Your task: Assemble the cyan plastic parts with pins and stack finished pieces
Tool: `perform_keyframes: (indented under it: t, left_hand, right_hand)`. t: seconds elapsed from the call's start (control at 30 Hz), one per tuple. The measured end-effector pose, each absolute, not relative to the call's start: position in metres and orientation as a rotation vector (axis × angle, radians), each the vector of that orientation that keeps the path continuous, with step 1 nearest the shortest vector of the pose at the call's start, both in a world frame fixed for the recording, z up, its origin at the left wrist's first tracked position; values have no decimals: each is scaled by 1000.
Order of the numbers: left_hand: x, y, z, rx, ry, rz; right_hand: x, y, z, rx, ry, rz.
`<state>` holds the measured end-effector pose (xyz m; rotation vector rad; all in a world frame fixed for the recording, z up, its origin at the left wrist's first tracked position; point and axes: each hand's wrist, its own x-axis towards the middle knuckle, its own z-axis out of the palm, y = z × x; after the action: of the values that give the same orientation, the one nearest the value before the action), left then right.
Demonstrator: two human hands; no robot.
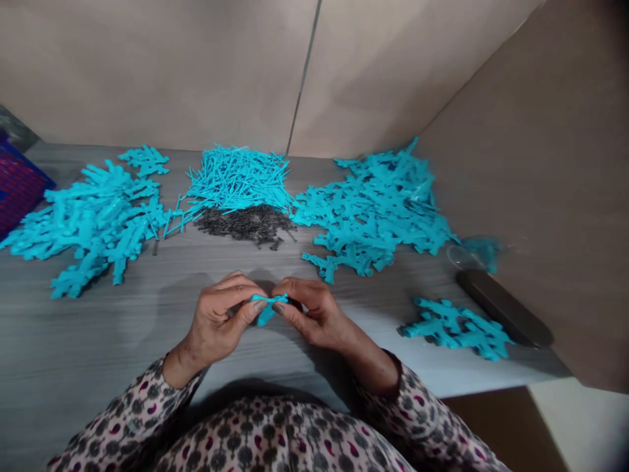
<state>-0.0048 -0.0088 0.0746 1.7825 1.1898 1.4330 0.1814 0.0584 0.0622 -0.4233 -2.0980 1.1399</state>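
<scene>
A small turquoise plastic piece (266,316) is held up between my two hands, above the front part of the table. My left hand (219,320) pinches its left end between thumb and fingers. At its right end my right hand (314,313) grips it the same way, with a bit of something dark by the fingertips. Fingers cover much of the piece, so its full shape is hidden. Beyond my hands lies a heap of small black parts (246,224), with a pile of thin turquoise sticks (240,177) behind it.
Turquoise gun-shaped pieces form a large heap (378,203) at right and another heap (93,216) at left. A smaller group with dark ends (457,328) lies near a dark elongated case (504,308). A blue-and-red basket (22,183) stands far left. Panels (531,196) enclose the back and right.
</scene>
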Motion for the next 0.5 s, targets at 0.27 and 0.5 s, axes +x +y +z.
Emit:
perform_keyframes:
  t: [0.27, 0.5]
  left_hand:
    - [1, -10, 76, 1646, 1239, 1404]
    - [-9, -3, 77, 1535, 1132, 1217]
  right_hand:
    - [176, 53, 67, -422, -2052, 1157]
    - [181, 55, 66, -389, -2150, 1041]
